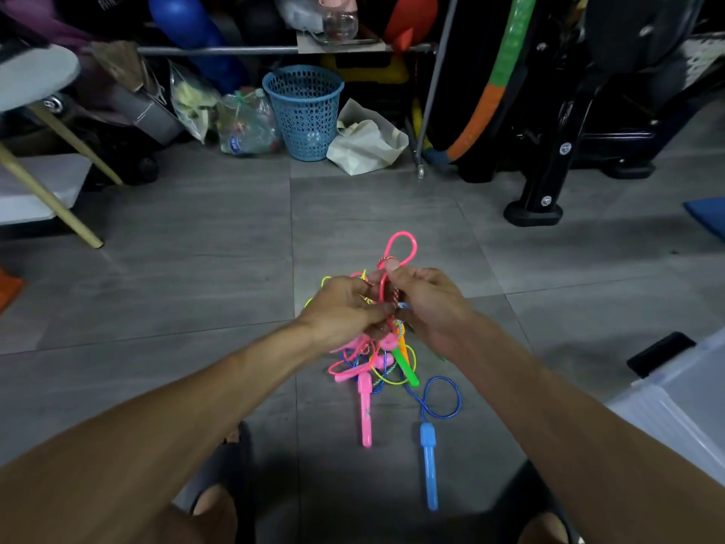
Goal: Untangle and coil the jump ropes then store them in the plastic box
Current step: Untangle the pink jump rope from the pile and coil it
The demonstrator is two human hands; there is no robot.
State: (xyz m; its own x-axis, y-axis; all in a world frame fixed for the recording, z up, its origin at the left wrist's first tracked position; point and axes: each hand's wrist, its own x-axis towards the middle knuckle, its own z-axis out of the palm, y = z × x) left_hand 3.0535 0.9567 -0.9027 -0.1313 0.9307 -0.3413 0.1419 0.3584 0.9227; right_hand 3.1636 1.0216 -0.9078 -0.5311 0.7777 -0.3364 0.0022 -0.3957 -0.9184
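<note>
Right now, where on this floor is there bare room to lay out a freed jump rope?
Bare grey tiles lie left of the tangled bright jump ropes, toward the wooden leg, and ahead, before the blue mesh basket. Crowded: the back wall's clutter, the translucent plastic box at right.

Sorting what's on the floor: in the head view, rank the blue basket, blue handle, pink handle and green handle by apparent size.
1. Blue basket, though farther away.
2. Blue handle and pink handle: alike, unranked.
3. Green handle, partly hidden by the tangle.
</note>
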